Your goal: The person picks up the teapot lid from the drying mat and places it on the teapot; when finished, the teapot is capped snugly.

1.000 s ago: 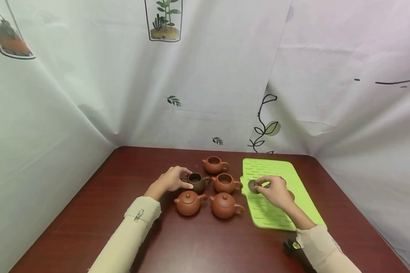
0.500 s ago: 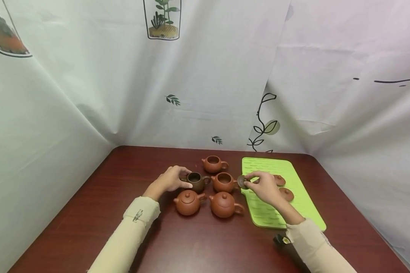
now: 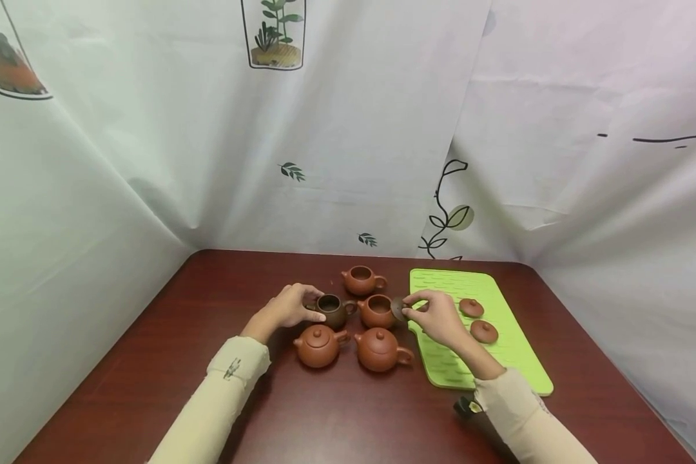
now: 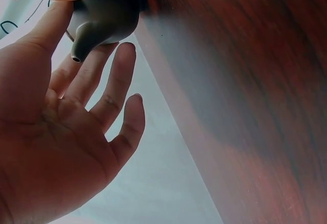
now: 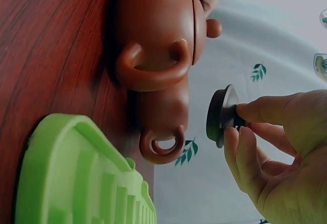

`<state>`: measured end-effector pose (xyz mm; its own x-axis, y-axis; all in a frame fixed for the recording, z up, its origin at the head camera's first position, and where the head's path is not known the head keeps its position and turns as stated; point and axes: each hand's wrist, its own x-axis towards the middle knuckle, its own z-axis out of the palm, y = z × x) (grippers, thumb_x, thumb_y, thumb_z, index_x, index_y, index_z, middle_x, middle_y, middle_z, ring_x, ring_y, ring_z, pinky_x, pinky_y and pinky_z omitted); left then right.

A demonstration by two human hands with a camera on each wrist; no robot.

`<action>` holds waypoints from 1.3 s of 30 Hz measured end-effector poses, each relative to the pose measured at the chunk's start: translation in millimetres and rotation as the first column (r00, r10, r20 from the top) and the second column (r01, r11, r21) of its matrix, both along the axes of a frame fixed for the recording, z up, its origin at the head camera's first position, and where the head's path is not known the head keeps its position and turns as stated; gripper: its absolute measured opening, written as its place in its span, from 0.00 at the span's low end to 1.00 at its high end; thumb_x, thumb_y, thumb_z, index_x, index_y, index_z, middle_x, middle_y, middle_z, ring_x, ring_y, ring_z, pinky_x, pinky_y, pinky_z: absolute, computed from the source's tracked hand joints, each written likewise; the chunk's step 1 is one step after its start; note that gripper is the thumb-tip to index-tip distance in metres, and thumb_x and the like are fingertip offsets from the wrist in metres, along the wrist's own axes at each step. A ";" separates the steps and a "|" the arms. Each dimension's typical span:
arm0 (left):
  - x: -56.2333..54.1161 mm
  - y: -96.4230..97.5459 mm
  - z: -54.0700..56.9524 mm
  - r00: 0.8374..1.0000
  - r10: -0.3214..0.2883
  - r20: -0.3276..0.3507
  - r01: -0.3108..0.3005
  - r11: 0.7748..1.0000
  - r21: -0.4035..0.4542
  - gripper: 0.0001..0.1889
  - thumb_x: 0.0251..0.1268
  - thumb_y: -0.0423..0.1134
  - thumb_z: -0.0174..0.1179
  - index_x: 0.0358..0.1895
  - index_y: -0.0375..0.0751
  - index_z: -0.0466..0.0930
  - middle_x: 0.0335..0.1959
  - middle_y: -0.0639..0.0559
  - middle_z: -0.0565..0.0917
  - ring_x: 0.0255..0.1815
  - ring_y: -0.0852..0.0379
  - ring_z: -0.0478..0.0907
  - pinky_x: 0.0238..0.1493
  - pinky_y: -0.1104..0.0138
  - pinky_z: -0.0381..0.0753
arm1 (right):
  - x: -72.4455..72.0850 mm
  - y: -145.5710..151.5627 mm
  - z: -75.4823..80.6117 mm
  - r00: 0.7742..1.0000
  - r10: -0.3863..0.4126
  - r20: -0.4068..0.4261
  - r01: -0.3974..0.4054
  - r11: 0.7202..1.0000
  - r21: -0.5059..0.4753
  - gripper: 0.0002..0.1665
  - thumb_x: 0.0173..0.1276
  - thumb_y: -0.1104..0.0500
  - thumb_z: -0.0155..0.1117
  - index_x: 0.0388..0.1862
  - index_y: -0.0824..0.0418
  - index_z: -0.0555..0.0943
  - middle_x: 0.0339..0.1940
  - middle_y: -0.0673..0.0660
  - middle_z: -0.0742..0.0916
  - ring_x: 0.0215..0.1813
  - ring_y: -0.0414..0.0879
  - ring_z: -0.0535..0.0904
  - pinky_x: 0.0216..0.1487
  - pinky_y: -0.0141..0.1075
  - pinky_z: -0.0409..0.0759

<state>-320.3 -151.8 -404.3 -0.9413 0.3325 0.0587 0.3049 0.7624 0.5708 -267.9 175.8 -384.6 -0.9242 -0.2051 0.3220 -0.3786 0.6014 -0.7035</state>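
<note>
My left hand (image 3: 289, 305) holds a small dark brown teapot (image 3: 332, 314) with no lid on it. Thumb and fingers lie on either side of its body by the spout (image 4: 86, 40). Between thumb and fingertips, my right hand (image 3: 439, 317) pinches a dark teapot lid (image 5: 223, 115) by its knob. The lid is tilted, off the table, and overlaps the handle side of a lidless reddish teapot (image 3: 374, 313) in the head view. Another lidless reddish teapot (image 3: 359, 281) stands behind. Two lidded ones, a left teapot (image 3: 316, 348) and a right teapot (image 3: 377, 351), stand in front.
A light green ridged mat (image 3: 449, 370) lies to the right on the dark red table (image 3: 325, 419). On it rest two reddish lids, one farther lid (image 3: 471, 307) and one nearer lid (image 3: 484, 332). White printed cloth (image 3: 354, 129) hangs around the table.
My right hand has carried the dark lid leftward from over the green mat to the middle reddish teapot, uncovering the two lids on the mat. My left hand stays on the dark teapot.
</note>
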 end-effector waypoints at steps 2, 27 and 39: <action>-0.3 -0.6 0.2 1.000 -0.004 0.002 0.004 1.000 0.000 0.28 0.52 0.49 0.76 0.57 0.46 0.83 0.51 0.50 0.86 0.56 0.50 0.81 0.60 0.49 0.74 | -0.5 -2.3 0.9 1.000 0.009 -0.003 -0.009 1.000 -0.007 0.07 0.63 0.64 0.71 0.41 0.62 0.87 0.35 0.59 0.88 0.18 0.46 0.78 0.18 0.36 0.74; -3.1 -0.4 -3.5 1.000 -0.006 0.018 0.006 1.000 0.024 0.28 0.52 0.47 0.76 0.57 0.45 0.82 0.52 0.50 0.85 0.55 0.51 0.81 0.60 0.52 0.75 | -17.0 -39.3 3.1 0.995 0.031 -0.093 -0.030 0.999 0.013 0.06 0.59 0.64 0.75 0.36 0.61 0.88 0.33 0.54 0.89 0.32 0.42 0.82 0.31 0.36 0.79; -2.7 -1.0 -3.5 1.000 -0.009 0.022 0.007 0.999 0.052 0.27 0.52 0.45 0.76 0.57 0.43 0.83 0.52 0.49 0.86 0.54 0.52 0.82 0.59 0.54 0.76 | -20.4 -59.6 4.0 0.993 0.078 -0.092 -0.080 0.997 -0.011 0.05 0.59 0.66 0.75 0.35 0.62 0.88 0.33 0.55 0.89 0.34 0.47 0.84 0.34 0.36 0.80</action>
